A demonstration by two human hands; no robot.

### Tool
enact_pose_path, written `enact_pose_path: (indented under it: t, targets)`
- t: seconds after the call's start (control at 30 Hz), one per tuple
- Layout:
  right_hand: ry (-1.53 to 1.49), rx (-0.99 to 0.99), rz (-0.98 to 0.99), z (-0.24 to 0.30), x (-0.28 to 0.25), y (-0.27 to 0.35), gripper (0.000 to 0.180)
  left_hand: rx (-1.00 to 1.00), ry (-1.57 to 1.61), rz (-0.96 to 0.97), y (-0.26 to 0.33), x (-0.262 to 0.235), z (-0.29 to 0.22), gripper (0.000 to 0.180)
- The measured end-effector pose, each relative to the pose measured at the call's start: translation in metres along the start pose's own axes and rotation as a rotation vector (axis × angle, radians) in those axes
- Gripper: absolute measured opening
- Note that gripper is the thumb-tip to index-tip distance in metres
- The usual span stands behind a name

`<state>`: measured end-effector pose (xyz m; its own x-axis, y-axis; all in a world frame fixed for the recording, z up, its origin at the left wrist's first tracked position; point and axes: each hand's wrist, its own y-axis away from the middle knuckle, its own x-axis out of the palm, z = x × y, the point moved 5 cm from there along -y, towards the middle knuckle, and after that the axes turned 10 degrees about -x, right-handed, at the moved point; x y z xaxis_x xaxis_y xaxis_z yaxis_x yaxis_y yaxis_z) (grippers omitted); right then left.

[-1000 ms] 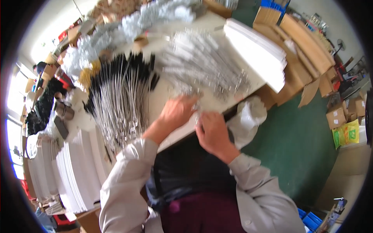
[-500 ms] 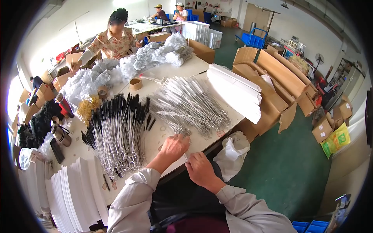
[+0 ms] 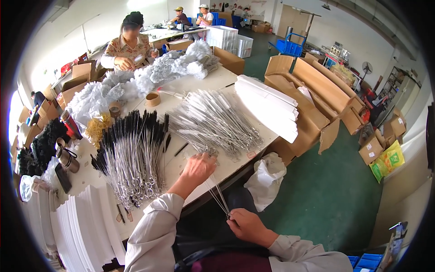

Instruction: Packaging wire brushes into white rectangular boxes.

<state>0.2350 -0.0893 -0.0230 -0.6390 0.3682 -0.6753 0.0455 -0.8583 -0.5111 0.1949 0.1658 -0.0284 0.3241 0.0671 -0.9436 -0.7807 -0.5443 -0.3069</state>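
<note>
Thin wire brushes [image 3: 216,195] slant from the left hand [image 3: 198,168] at the bench [image 3: 199,179] edge down to the right hand [image 3: 247,225], both hands pinching them closed, just below the white-bristled brush pile [image 3: 213,122].

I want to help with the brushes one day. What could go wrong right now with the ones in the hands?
The right hand grips only the ring ends of a few thin wire brushes, so one might slip out and fall. The left hand rests by the white-bristled pile near the table edge; a nudge could push brushes off. The wire tips might also poke fingers.
</note>
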Motion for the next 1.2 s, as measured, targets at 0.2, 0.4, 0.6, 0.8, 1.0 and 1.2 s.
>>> enact_pose_path:
  t: [0.2, 0.4, 0.6, 0.8, 1.0, 1.2]
  targets:
    - [-0.104, -0.044, 0.036, 0.027, -0.018, 0.022, 0.017, -0.022, 0.09, 0.005, 0.003, 0.0, -0.003, 0.039]
    - [-0.186, -0.093, 0.064, 0.053, -0.055, 0.001, 0.023, -0.052, 0.245, 0.001, 0.003, -0.006, 0.012, 0.039]
    - [-0.368, -0.133, -0.011, 0.072, -0.087, -0.018, 0.022, -0.238, 0.363, 0.111, -0.002, -0.027, 0.02, 0.039]
    - [-0.637, 0.186, -0.156, 0.054, -0.109, -0.032, 0.013, -0.463, 0.629, -0.055, 0.056, -0.109, 0.016, 0.036]
    - [-0.759, 0.088, -0.222, 0.072, -0.126, -0.067, 0.018, 0.102, 0.671, -0.113, 0.109, -0.172, -0.085, 0.054]
    - [-0.817, 0.032, -0.267, 0.087, -0.133, -0.096, 0.025, 0.111, 0.707, -0.048, 0.109, -0.163, -0.084, 0.018]
